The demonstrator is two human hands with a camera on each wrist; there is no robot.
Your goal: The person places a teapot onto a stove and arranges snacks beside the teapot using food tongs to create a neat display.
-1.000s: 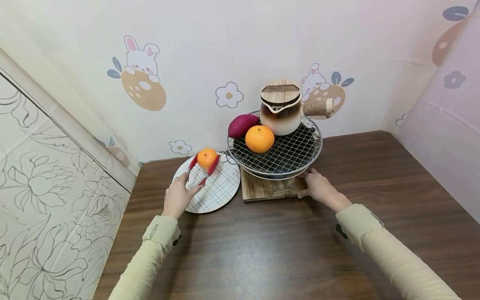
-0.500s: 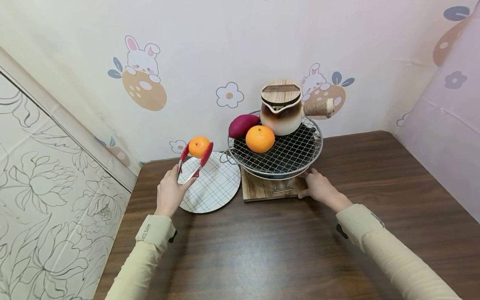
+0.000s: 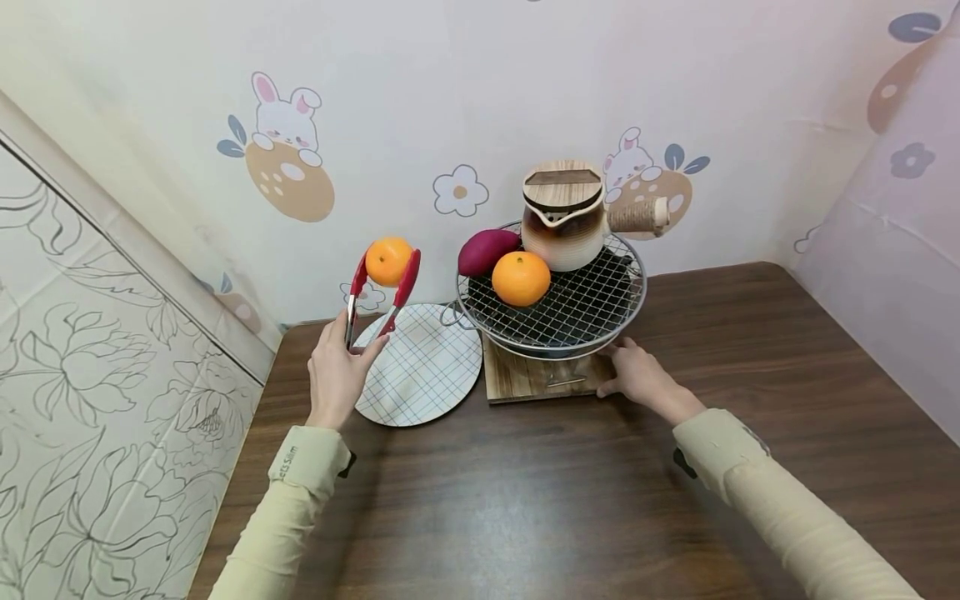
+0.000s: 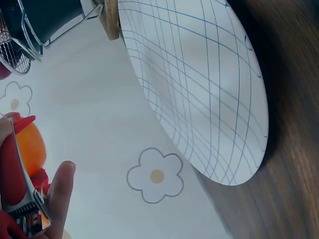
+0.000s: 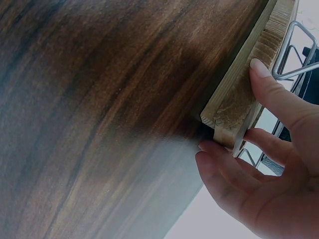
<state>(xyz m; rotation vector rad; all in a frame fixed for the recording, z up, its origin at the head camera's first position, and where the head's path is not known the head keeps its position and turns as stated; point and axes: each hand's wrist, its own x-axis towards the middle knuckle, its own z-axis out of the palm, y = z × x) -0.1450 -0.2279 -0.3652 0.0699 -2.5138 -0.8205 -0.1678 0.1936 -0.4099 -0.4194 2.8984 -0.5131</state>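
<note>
My left hand (image 3: 336,375) grips a pair of red-and-silver tongs (image 3: 406,283), whose red tips clasp a mandarin orange (image 3: 389,262) in the air, above the far side of a round white plate (image 3: 427,375) with blue grid lines. In the left wrist view the tongs' metal hinge end (image 4: 30,211) shows beside a finger, and the orange (image 4: 31,149) is partly hidden by the red arms. My right hand (image 3: 643,379) holds the right front corner of a wooden board (image 3: 517,383), thumb (image 5: 274,89) on its front edge and fingers round the side.
On the board stands a round grill with a wire rack (image 3: 588,312). It bears another mandarin orange (image 3: 521,279), a purple sweet-potato-like item (image 3: 483,252) and a lidded pot (image 3: 562,242) with a rope-wrapped handle (image 3: 636,217). Wall close behind; brown wooden table (image 3: 487,500) in front.
My left hand has lifted the tongs and the clasped orange up off the plate and slightly left. The right hand stays at the board's corner.
</note>
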